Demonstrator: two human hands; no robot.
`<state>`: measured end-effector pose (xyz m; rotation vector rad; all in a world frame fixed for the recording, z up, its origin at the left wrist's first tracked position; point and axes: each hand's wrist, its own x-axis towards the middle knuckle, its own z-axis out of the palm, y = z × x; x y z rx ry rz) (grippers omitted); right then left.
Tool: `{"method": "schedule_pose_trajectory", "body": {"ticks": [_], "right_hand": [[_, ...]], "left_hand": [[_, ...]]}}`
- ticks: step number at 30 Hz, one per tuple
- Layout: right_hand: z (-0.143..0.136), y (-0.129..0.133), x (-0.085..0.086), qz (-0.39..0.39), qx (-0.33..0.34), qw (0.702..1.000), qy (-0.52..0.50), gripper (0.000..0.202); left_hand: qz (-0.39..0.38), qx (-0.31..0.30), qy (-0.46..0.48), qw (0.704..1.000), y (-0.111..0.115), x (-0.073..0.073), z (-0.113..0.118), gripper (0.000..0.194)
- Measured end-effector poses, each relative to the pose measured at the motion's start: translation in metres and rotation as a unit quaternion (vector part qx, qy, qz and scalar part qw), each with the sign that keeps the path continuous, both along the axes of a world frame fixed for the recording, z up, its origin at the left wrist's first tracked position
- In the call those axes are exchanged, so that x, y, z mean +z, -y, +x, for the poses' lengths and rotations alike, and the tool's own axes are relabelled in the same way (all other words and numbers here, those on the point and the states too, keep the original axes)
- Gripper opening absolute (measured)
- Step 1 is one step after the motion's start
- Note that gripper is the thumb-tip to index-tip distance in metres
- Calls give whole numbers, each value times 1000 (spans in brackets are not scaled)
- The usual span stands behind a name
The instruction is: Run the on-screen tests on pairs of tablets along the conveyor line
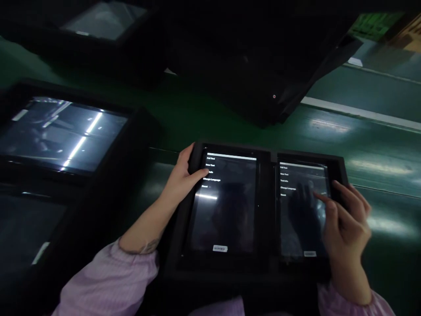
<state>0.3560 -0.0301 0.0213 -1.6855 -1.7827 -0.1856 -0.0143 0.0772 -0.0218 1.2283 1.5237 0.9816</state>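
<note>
Two tablets lie side by side in a black tray (273, 210) in front of me. The left tablet (226, 210) and the right tablet (301, 224) are both lit, each listing a short menu with entries such as "Full Test" and "Change Language". A small white label sits low on each screen. My left hand (184, 175) grips the tray's left rim, its thumb reaching over the left tablet's menu. Over the right tablet's edge, my right hand (348, 219) has its index finger stretched to the screen; whether it touches I cannot tell. Its other fingers are apart, near the tray's right rim.
At the left, another black tray (134, 131) holds dark-screened tablets (66, 131) with glare on them. Another screen (105, 19) lies at the upper left. Black sheeting or a cover (256, 66) hangs at the back. Beneath is a shiny green surface (378, 162).
</note>
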Motion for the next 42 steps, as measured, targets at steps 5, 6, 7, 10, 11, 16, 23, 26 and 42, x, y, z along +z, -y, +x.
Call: {"method": "schedule_pose_trajectory", "body": {"ticks": [5, 6, 7, 10, 11, 16, 23, 26, 42], "right_hand": [[-3, -3, -10, -46, 27, 997, 52, 30], [-3, -4, -11, -64, 34, 995, 70, 30], [-4, -4, -13, -82, 39, 992, 83, 32], [-6, -6, -16, -115, 30, 988, 96, 38], [-7, -7, -16, -120, 24, 988, 97, 38], [3, -9, -12, -80, -11, 996, 39, 44], [42, 23, -5, -125, -247, 956, -102, 76], [44, 43, -1, -187, -295, 930, -116, 89], [-16, 49, 7, 20, 57, 997, -39, 21]], "left_hand": [[-4, -1, -48, 999, 0, 2, -1, 92], [-16, 6, -29, 999, 1, 5, 1, 92], [-25, 18, -7, 999, 1, 7, 3, 93], [-42, 58, 42, 997, 3, 14, 10, 96], [-44, 68, 47, 996, 3, 15, 12, 96], [-26, 117, 67, 991, 4, 17, 17, 82], [-51, 157, 37, 986, 42, 26, 13, 56], [-67, 164, 25, 984, 60, 33, 9, 50], [-125, 169, -45, 977, 65, 58, 27, 62]]}}
